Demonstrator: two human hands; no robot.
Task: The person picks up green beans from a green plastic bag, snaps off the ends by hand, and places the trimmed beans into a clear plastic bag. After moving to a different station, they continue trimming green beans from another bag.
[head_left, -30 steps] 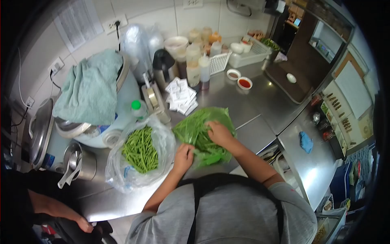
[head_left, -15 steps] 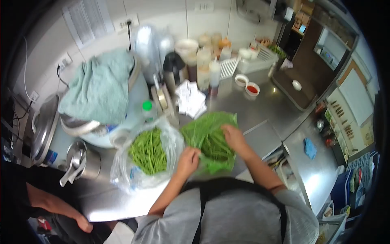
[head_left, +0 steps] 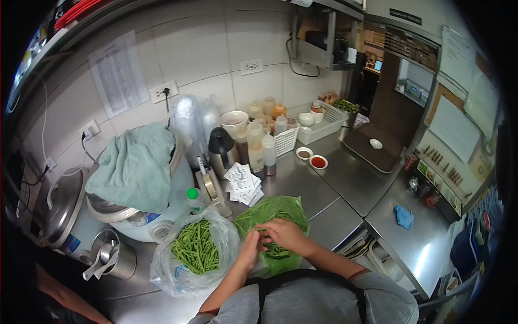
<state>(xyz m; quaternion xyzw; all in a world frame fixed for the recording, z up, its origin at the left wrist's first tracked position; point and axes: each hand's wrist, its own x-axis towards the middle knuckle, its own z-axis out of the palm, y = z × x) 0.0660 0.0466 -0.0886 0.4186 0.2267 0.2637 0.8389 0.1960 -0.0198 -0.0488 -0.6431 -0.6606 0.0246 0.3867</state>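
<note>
Green bag (head_left: 280, 209) in both hands' (head_left: 249, 251) (head_left: 285, 233) grip

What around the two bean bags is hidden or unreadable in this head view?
Head view: what the left hand and right hand pinch over the green bag; their own fingers cover it.
Head view, green bag's near end: under both hands.
Head view, wall sheet: print too small.
Head view, another person's arm: cut off by the lower-left edge.

Right of green bag (head_left: 281, 209) seems passable; clear bag (head_left: 178, 272) blocks left.
</note>
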